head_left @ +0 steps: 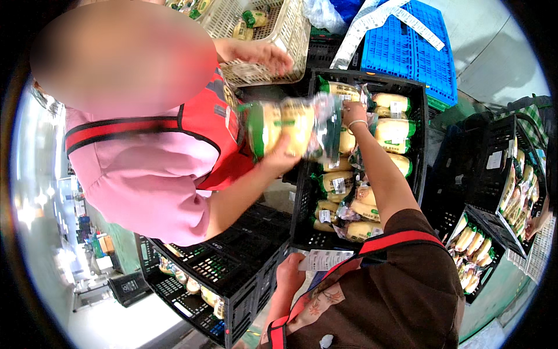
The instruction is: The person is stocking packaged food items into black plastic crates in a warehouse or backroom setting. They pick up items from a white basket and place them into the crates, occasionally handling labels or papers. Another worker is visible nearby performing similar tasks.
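My left hand is closed around the end of a strip of white printed labels, close to my body. My right hand, with a light band at its wrist, reaches into the far part of a black crate. Its fingers are curled down at a clear bag with green print; what they pinch is hidden. Rows of similar bags fill the crate, such as a bagged pale-yellow pack. These hold plump, loaf-like pieces, and several carry white labels.
At the left, a person in pink sleeves holds a blurred bagged pack over the crate's edge. A cream basket and a blue crate with label strips stand beyond. Black crates stack at lower left; more bagged packs are at right.
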Demonstrator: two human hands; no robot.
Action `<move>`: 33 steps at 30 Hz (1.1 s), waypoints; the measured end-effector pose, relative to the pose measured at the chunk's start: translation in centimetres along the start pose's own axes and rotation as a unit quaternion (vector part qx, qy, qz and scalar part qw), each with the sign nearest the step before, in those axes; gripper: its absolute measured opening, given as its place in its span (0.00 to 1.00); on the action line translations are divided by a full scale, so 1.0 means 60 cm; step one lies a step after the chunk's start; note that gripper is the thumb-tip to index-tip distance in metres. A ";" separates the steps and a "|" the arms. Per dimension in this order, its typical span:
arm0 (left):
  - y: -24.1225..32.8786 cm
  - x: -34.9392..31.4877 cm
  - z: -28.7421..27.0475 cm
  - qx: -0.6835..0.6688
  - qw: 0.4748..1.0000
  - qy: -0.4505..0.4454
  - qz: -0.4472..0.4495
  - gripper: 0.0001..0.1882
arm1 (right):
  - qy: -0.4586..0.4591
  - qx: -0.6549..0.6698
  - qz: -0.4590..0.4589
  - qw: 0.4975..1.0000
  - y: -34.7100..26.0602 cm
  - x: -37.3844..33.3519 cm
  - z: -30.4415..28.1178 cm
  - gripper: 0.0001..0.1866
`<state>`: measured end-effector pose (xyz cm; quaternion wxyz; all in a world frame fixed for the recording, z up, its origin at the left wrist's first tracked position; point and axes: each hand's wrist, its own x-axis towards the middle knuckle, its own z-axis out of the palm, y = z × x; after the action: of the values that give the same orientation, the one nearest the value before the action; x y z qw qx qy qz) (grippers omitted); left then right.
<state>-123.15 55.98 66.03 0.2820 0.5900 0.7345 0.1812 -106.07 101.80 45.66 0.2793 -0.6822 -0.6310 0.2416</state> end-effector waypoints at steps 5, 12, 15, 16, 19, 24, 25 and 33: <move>0.005 -0.003 0.002 -0.007 1.000 0.016 0.004 0.15 | -0.055 -0.111 0.000 0.992 -0.061 -0.061 -0.029 0.18; 0.013 0.002 0.000 -0.007 1.000 -0.003 0.014 0.16 | 0.036 -0.174 -0.133 0.975 -0.029 -0.102 -0.057 0.17; 0.005 -0.004 0.006 0.011 1.000 -0.015 0.003 0.17 | -0.054 -0.217 -0.167 0.960 0.000 -0.085 -0.051 0.17; 0.001 -0.002 0.008 -0.006 1.000 -0.004 0.019 0.18 | -0.099 -0.231 -0.156 0.955 0.003 -0.075 -0.051 0.17; -0.003 0.006 0.008 -0.035 0.997 0.037 0.056 0.19 | -0.066 -0.123 -0.154 0.978 -0.047 -0.075 -0.097 0.18; 0.013 0.036 -0.002 -0.071 0.992 0.078 0.064 0.17 | -0.176 0.181 -0.215 0.943 -0.195 -0.264 -0.282 0.14; 0.025 0.045 -0.007 -0.068 0.992 0.086 0.066 0.17 | -0.236 0.235 -0.309 0.891 -0.196 -0.307 -0.291 0.14; 0.051 0.072 -0.001 -0.070 0.990 0.062 0.104 0.17 | -0.448 0.279 -0.253 0.811 -0.196 -0.470 -0.314 0.07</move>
<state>-121.48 60.90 67.07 0.2558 0.6296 0.6708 0.2969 -104.19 72.83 66.77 0.1950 -0.2081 -0.7420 0.6068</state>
